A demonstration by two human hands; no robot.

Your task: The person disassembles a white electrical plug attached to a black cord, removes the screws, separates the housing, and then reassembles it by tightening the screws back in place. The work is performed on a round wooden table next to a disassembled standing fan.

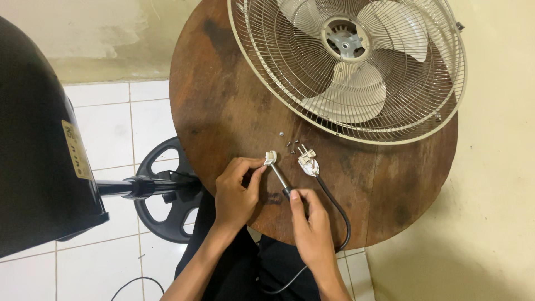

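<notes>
Now the left hand (237,192) is pinching a white plug cover (271,158) in a narrow grip on the table (223,111). Meanwhile the right hand (311,226) is gripping a screwdriver (280,179), tip meeting the cover.

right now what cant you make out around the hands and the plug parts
Head view:
- Screwdriver handle: hidden in the right hand.
- Small white plug piece: partly covered by left hand fingers.
- Loose screws: too small to count.
- Fan: top cut off by the frame edge.

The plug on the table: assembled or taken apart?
Taken apart: the plug lies open with prongs bare, its cover held separately in the left hand.
</notes>
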